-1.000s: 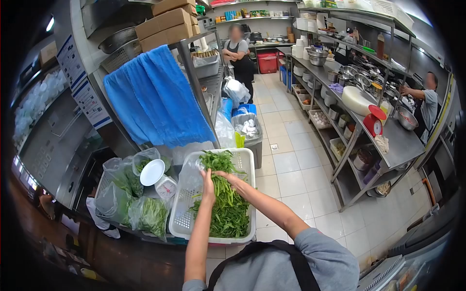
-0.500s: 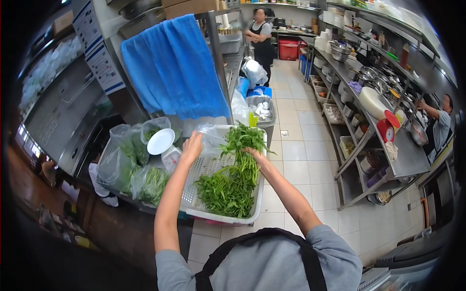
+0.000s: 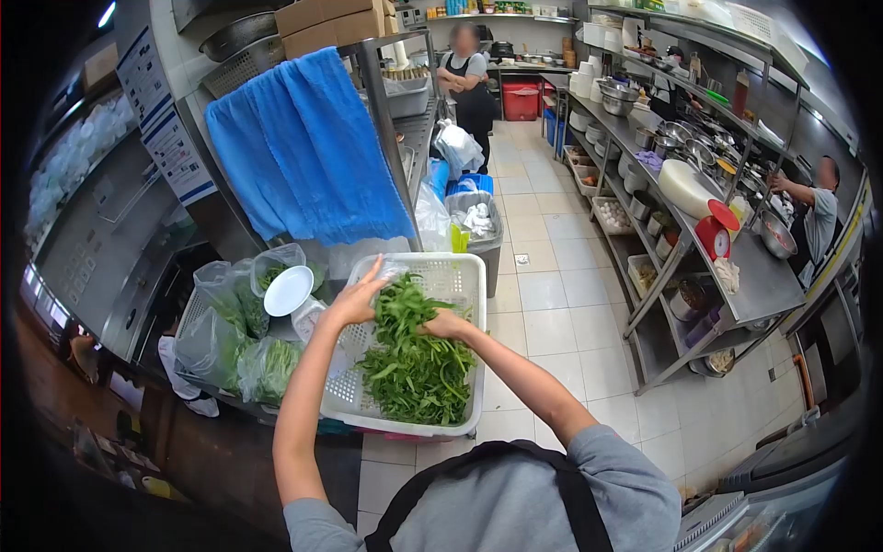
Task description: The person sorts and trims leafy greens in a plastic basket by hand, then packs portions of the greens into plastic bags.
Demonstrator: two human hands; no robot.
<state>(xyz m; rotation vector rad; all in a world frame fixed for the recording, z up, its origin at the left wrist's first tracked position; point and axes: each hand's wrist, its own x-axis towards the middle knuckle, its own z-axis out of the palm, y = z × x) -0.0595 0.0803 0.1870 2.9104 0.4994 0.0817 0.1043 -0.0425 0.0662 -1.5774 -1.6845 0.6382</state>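
In the head view my right hand is closed around a bunch of leafy green vegetables. Its stems and leaves hang over a larger pile of the same greens in a white perforated plastic basket. My left hand is at the bunch's left side, its fingers on a clear plastic bag; part of its grip is hidden by leaves. Just left of that hand stands a small scale with a round white pan. Bagged greens lie in a crate beside the basket.
A blue towel hangs from the shelf rack ahead. Behind the basket is a lined bin. A steel work table on the right carries a red scale and pots. One person stands ahead, another at far right.
My right hand has brought the bunch left and down, over the basket. My left hand has come beside it. The camera view has shifted slightly.
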